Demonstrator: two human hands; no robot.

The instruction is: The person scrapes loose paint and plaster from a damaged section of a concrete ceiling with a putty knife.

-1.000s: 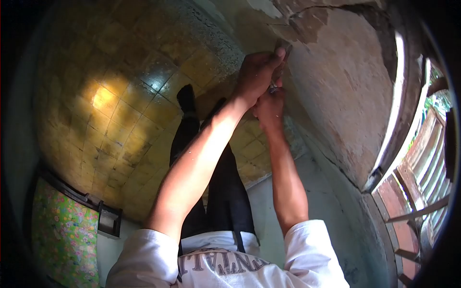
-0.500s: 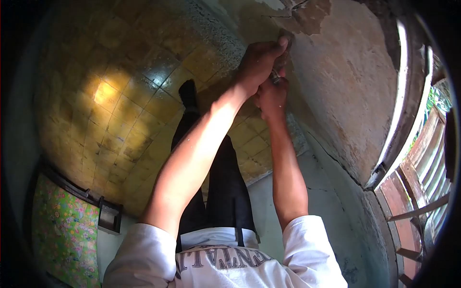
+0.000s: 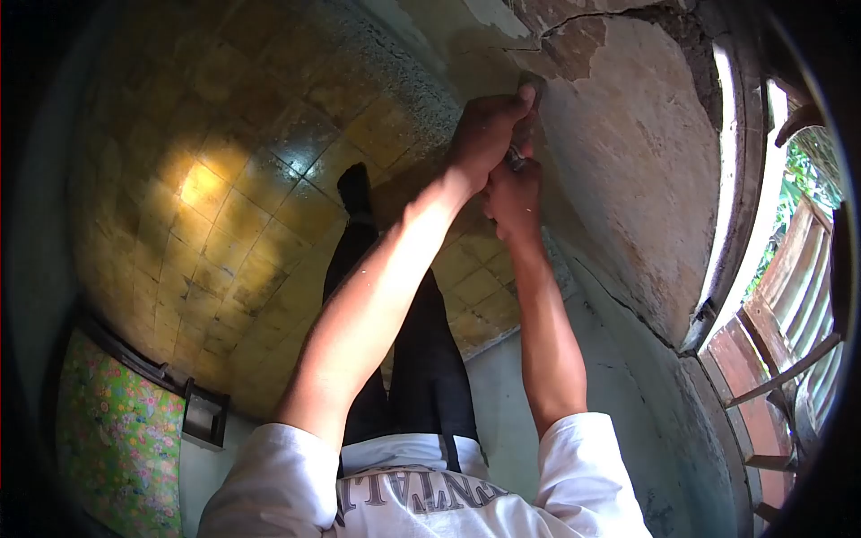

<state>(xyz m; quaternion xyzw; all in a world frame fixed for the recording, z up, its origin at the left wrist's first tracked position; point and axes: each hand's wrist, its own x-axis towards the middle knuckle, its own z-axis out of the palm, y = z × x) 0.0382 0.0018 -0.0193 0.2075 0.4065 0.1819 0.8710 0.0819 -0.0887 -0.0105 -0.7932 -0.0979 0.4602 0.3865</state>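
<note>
My left hand (image 3: 489, 134) is wrapped round a tool whose flat, dark end (image 3: 531, 82) shows past the thumb, against the wall. Just below it, my right hand (image 3: 516, 197) is closed on the same tool's lower part, where a bit of shiny metal (image 3: 514, 159) shows between the two hands. Most of the tool is hidden by my fingers. Both hands are close to the worn plaster wall (image 3: 628, 152), near its cracked and peeled patch (image 3: 574, 47).
Yellow tiles (image 3: 242, 233) cover the floor, where my foot (image 3: 355, 188) stands. A green flowered cloth (image 3: 121, 430) lies at the lower left, beside a dark wooden frame (image 3: 204, 416). At the right is a window with wooden slats (image 3: 785, 359).
Both hands, still closed on the tool, appear slightly lower in the view. The camera view has shifted a little, showing more of the cracked wall at the top.
</note>
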